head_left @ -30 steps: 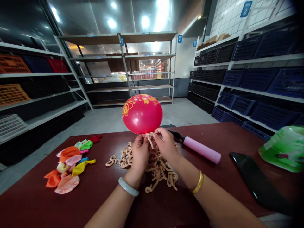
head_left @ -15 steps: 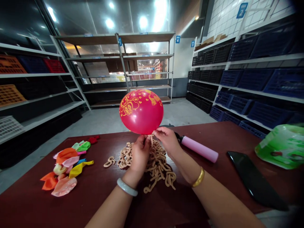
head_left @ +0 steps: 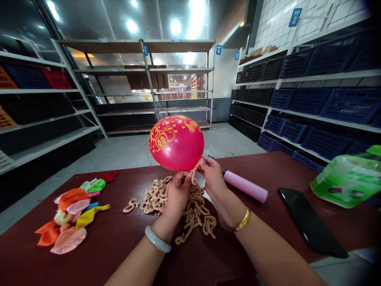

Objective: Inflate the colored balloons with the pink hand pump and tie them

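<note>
Centre of frame: our left hand pinches the neck of the red balloon, our right hand grips a tan tie against it, above the tie pile on the bench. We judge tying-off underway; next needs a firm pinch and a snug wrap.

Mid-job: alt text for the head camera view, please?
The left hand pinches the neck of an inflated red balloon above a dark red table, while the right hand holds a tan strip at that neck. A pile of tan loops lies beneath; flat coloured balloons lie left, a pink pump and black phone right.
</note>
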`<action>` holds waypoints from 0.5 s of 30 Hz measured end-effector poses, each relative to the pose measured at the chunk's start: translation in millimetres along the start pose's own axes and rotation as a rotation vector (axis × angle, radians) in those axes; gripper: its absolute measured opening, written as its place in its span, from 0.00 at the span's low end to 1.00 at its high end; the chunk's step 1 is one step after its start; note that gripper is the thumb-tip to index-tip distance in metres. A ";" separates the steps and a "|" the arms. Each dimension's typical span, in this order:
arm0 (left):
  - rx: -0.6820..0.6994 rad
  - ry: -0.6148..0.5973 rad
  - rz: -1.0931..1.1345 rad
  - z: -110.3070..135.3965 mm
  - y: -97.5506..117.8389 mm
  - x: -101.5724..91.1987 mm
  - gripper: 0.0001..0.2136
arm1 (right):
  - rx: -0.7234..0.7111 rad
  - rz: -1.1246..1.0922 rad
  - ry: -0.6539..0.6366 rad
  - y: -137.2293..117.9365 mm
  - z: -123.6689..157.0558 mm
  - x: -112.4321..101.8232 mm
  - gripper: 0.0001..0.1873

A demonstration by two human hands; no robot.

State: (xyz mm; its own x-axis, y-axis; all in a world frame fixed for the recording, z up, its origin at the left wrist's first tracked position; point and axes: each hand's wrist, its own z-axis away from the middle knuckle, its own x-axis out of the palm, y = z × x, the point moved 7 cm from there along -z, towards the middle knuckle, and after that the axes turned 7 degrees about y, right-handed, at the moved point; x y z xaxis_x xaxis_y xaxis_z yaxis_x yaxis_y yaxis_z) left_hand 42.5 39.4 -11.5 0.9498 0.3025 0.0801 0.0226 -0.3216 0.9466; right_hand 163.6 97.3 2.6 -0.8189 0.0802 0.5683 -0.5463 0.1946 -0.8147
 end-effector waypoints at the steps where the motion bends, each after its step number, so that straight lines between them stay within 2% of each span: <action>1: -0.024 -0.004 0.033 0.2 -1.2 1.0 0.12 | 0.013 -0.018 -0.001 0.6 0.0 0.0 0.17; 5: -0.099 0.034 0.139 -2.6 -4.1 -5.0 0.12 | 0.054 0.006 -0.033 6.3 3.9 3.5 0.16; 8: -0.062 0.123 0.143 -9.1 -3.6 -19.1 0.12 | 0.159 0.099 -0.140 18.9 11.7 12.8 0.17; 12: 0.053 0.141 -0.043 -15.8 -4.0 -27.9 0.11 | 0.239 0.097 -0.257 28.4 23.6 22.5 0.16; 15: 0.124 0.104 -0.229 -16.0 -5.2 -25.9 0.11 | 0.276 0.054 -0.266 31.2 28.2 22.7 0.16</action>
State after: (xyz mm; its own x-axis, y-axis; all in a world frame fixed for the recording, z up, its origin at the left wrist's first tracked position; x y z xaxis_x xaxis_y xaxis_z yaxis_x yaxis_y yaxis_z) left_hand 12.9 47.6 -13.5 0.8786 0.4683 -0.0939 0.2771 -0.3397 0.8988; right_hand 123.0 77.7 -13.1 -0.8452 -0.1805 0.5031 -0.4980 -0.0760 -0.8638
